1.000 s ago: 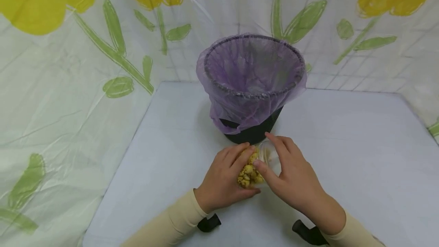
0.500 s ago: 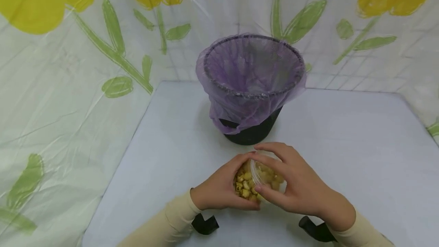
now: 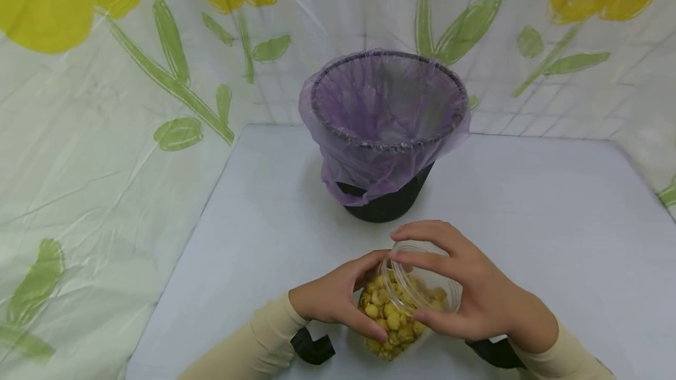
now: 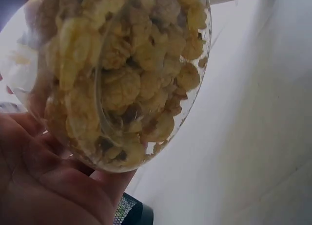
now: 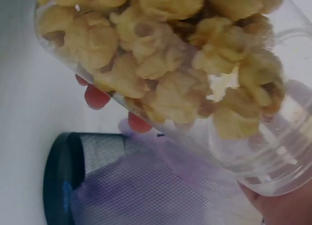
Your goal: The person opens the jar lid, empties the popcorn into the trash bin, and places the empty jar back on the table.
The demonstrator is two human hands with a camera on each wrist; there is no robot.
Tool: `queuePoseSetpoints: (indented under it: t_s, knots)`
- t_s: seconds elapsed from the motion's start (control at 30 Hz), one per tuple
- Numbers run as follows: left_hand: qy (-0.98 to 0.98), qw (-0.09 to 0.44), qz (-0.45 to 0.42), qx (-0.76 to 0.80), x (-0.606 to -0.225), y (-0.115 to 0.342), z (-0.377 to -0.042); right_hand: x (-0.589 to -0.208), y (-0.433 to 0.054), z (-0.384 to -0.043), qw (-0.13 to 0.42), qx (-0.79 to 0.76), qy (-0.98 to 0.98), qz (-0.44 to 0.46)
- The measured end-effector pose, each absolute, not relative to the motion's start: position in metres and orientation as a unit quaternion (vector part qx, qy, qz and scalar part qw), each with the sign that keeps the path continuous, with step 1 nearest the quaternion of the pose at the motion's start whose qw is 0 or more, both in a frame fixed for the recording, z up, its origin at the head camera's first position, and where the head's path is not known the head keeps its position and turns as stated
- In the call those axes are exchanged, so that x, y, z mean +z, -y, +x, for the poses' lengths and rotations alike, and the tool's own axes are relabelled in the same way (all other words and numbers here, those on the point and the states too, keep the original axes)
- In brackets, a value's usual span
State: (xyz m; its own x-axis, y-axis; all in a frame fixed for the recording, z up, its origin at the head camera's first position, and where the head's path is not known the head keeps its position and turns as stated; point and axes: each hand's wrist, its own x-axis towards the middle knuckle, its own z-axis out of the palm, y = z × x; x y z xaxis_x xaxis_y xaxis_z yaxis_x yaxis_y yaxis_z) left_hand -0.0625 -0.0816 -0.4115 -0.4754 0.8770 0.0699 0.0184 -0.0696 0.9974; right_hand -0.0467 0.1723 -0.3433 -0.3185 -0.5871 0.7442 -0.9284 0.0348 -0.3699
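A clear plastic jar (image 3: pixel 391 324) of yellow popcorn is tilted, its ringed mouth end pointing up and to the right. Around the jar's left side curl the fingers and thumb of my left hand (image 3: pixel 340 301); in the left wrist view the palm (image 4: pixel 53 186) lies beneath the jar's rounded wall (image 4: pixel 131 88). My right hand (image 3: pixel 475 286) grips the clear, ringed lid end (image 3: pixel 435 286) between thumb and fingers. Seen from the right wrist, popcorn (image 5: pixel 165 74) fills the jar up to near its ridged neck (image 5: pixel 273 157), with left fingertips (image 5: pixel 97 97) showing behind it.
Behind the hands stands a black mesh bin (image 3: pixel 388 207) lined with a purple plastic bag (image 3: pixel 369 163). The white table (image 3: pixel 554 221) is backed by a curtain (image 3: pixel 317 10) with yellow flowers. Black straps (image 3: pixel 313 348) sit by the wrists.
The jar has come nearer to the body and turned, showing more of the popcorn. The right hand has moved slightly right with the lid end; the left fingers have shifted lower around the jar.
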Motion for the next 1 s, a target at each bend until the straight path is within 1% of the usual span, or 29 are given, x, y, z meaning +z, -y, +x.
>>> queuePoseSetpoints:
  t_s: [0.2,0.5,0.63,0.83,1.0]
  knots:
    - [-0.616,0.311,0.368,0.623,-0.414,0.084,-0.063,-0.352,-0.186,-0.048,0.204,0.443,0.723,0.49]
    - [-0.618,0.304,0.344,0.638,-0.416,0.088,-0.065,-0.363,-0.214,-0.046,0.185,0.433,0.793,0.386]
    - [-0.611,0.296,0.345,0.647,-0.416,0.09,-0.065,-0.37,-0.227,-0.046,0.185,0.403,0.829,0.342]
    - [-0.615,0.289,0.344,0.648,-0.412,0.092,-0.066,-0.382,-0.244,-0.046,0.161,0.373,0.871,0.276]
    - [-0.615,0.289,0.34,0.649,-0.41,0.094,-0.065,-0.396,-0.257,-0.046,0.159,0.372,0.884,0.235]
